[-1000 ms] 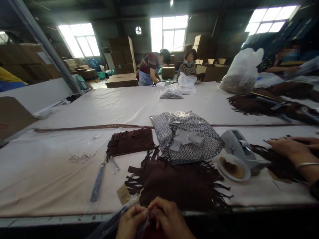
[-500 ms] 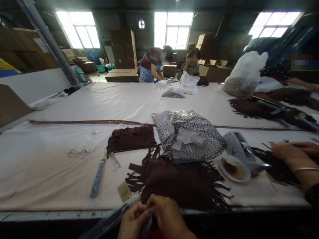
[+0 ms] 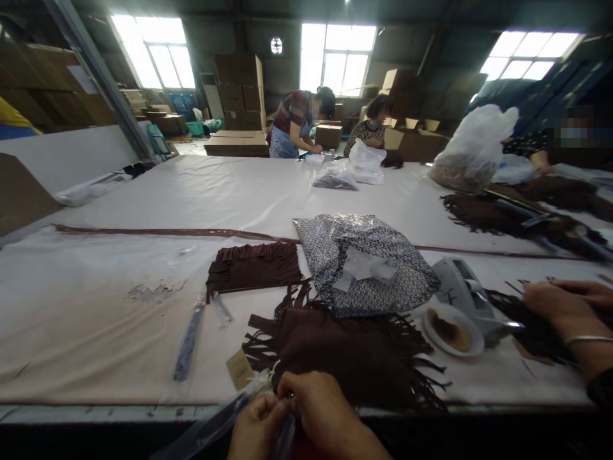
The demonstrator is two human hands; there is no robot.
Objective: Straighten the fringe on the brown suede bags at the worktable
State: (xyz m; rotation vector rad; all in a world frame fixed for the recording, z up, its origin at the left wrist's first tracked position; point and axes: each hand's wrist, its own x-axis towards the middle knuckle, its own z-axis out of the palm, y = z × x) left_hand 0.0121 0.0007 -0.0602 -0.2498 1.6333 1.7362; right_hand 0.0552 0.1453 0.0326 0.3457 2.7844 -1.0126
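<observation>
My left hand [image 3: 256, 425] is closed in a pinch on a dark strap in a clear plastic sleeve [image 3: 205, 427], which trails to the lower left. Against its fingertips, my right hand [image 3: 318, 402] pinches a small shiny metal piece [image 3: 290, 395]; its exact kind is too small to tell. Just beyond both hands lies a dark brown fringed bag [image 3: 335, 351], flat at the table's near edge. A tan paper tag [image 3: 239, 368] on a white string rests at its left corner. Another plastic-sleeved strap [image 3: 189, 342] lies farther left.
Behind the bag are a folded brown fringed piece [image 3: 256, 267] and a patterned plastic bag [image 3: 320, 255] with white scraps on it. To the right stand a tape dispenser [image 3: 453, 281] and a white dish [image 3: 472, 345]. A co-worker's hands [image 3: 555, 306] handle brown fringe there. Other people work across the table [image 3: 230, 191].
My hands stay together in nearly the same place; the right has shifted slightly, and a shiny metal piece now shows between the fingertips. Across the table, a seated person's hand has dropped from the face.
</observation>
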